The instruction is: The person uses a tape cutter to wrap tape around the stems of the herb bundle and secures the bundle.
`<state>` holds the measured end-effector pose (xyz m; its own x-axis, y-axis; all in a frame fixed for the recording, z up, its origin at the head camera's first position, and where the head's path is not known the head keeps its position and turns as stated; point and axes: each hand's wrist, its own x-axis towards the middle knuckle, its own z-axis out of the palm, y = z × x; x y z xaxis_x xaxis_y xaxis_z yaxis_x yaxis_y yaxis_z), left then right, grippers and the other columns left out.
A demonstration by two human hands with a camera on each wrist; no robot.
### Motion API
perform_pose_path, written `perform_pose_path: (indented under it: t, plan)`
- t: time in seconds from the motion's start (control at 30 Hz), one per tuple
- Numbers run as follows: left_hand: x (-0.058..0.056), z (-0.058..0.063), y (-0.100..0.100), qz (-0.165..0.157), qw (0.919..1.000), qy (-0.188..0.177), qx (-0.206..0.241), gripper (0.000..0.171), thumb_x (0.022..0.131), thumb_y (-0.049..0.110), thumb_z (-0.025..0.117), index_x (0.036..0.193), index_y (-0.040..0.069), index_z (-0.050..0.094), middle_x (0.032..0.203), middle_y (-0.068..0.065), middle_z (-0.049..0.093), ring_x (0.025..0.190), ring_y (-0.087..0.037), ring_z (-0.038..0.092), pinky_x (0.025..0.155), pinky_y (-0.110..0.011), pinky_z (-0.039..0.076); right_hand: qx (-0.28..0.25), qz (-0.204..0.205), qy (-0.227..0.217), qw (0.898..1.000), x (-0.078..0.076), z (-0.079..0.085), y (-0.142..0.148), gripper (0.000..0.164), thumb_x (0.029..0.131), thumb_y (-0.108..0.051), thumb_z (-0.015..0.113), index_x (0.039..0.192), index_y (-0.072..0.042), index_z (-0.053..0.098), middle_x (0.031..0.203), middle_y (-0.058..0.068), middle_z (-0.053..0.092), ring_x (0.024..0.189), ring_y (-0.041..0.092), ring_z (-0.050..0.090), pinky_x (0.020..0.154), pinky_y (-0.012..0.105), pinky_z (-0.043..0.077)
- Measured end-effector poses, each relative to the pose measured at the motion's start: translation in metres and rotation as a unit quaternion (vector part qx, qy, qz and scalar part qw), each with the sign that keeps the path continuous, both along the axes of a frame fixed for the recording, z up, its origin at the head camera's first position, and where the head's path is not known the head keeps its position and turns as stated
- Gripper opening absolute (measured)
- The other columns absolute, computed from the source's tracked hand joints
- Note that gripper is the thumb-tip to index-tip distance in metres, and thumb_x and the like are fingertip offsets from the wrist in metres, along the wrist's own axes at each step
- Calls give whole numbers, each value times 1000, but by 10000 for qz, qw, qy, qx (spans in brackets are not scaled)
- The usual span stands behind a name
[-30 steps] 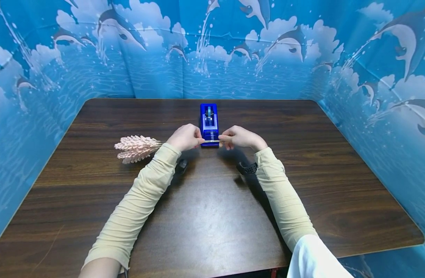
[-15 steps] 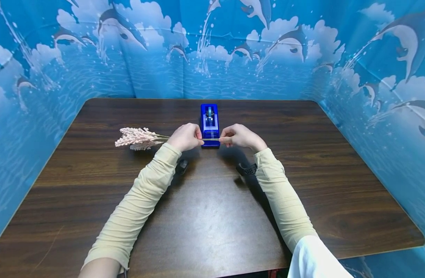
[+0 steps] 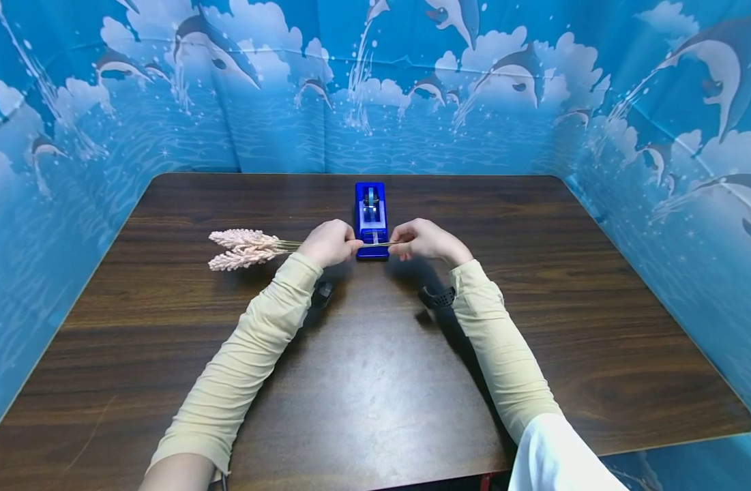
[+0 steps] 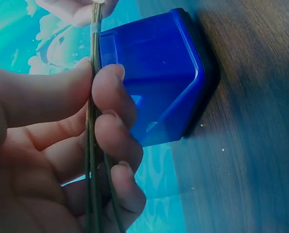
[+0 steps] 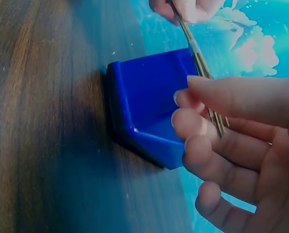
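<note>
Pale pink dried-looking flower sprigs point(image 3: 243, 258) stick out to the left of my left hand point(image 3: 329, 243). That hand pinches their thin green-brown stems point(image 4: 92, 160) between thumb and index finger, the other fingers curled loosely along them. My right hand point(image 3: 428, 242) pinches the same stems near their cut ends point(image 5: 217, 121). Between the two hands, a band of clear tape point(image 4: 95, 27) shows around the stems. Right behind this span stands a blue tape dispenser point(image 3: 370, 211), its roll point(image 3: 370, 198) toward the far end; the stems cross over its near end in the head view.
The dark wooden table point(image 3: 375, 382) runs out on all sides of the hands. A blue curtain point(image 3: 277, 136) printed with dolphins closes off the back and sides. Black wrist-worn devices point(image 3: 436, 298) hang under both wrists, low over the table.
The flower heads have turned as the stems rolled: they swung upward, then spread into two separate heads. Both hands stay in nearly the same place, and the dispenser has not moved.
</note>
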<state>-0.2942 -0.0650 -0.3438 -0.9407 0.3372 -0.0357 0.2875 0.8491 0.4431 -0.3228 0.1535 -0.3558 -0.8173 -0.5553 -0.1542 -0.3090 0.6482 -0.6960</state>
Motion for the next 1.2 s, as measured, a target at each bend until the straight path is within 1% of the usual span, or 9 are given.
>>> perform_pose_path:
  t: [0.07, 0.17, 0.27, 0.37, 0.6, 0.77, 0.9, 1.1, 1.2]
  plan:
    - [0, 0, 0, 42, 10000, 46, 59, 28, 93, 24, 63, 74, 4, 68, 65, -4, 67, 67, -17, 57, 64, -28, 41, -35, 45, -54, 10000, 0, -1, 1, 20, 95, -18, 62, 94, 1, 67, 73, 14, 64, 77, 39, 60, 66, 32, 46]
    - [0, 0, 0, 113, 9998, 110, 128, 25, 92, 23, 65, 75, 5, 68, 67, -5, 67, 70, -19, 58, 67, -30, 43, -32, 25, -34, 10000, 0, -1, 2, 29, 98, -24, 57, 93, 3, 68, 72, 14, 64, 77, 39, 59, 68, 34, 47]
    - [-1, -1, 0, 143, 9995, 226, 175, 23, 91, 23, 66, 77, 5, 68, 71, -5, 65, 72, -21, 58, 70, -34, 44, -38, -90, -7, 10000, 0, -1, 0, 39, 101, -30, 51, 91, 4, 67, 67, 8, 62, 76, 40, 59, 69, 38, 48]
    - [-1, -1, 0, 159, 9992, 322, 200, 22, 90, 22, 67, 78, 4, 67, 75, -7, 64, 74, -23, 57, 72, -37, 45, -57, -226, 9, 9997, 0, -1, -2, 41, 101, -31, 51, 89, 5, 66, 64, 2, 60, 74, 38, 59, 69, 40, 50]
    - [-2, -5, 2, 176, 9992, 214, 275, 21, 89, 21, 68, 77, 5, 63, 77, -7, 62, 76, -23, 56, 74, -37, 44, 129, -507, 122, 9986, -1, -4, -4, 32, 98, -29, 57, 90, 0, 67, 65, -1, 59, 69, 26, 59, 60, 26, 43]
    - [-4, -9, 2, 112, 9997, 111, 205, 18, 92, 20, 64, 85, 3, 69, 87, -10, 69, 83, -25, 60, 81, -40, 47, 199, -702, 48, 9973, -3, -7, -6, 27, 97, -28, 59, 98, -2, 67, 63, -2, 57, 63, 17, 56, 58, 25, 43]
    - [-7, -14, 3, 53, 9998, 98, 171, 16, 94, 19, 61, 95, 4, 69, 99, -12, 71, 93, -28, 62, 88, -42, 47, 323, -821, 120, 9960, -2, -7, -8, 30, 96, -29, 60, 106, -1, 67, 62, -2, 57, 63, 17, 58, 57, 24, 43]
    - [-8, -18, 3, 7, 9996, 226, 155, 15, 95, 17, 59, 94, 4, 66, 100, -14, 70, 93, -30, 61, 88, -43, 47, 598, -922, 457, 9929, -1, -10, -14, 37, 97, -28, 59, 122, -1, 64, 72, 6, 66, 63, 11, 58, 62, 22, 44]
    - [-9, -18, 2, -39, 9997, 185, 145, 16, 95, 17, 59, 95, 4, 66, 101, -14, 69, 93, -30, 61, 89, -43, 47, 631, -891, 482, 9929, -1, -10, -14, 40, 97, -28, 59, 126, -1, 62, 76, 8, 68, 65, 11, 59, 66, 22, 44]
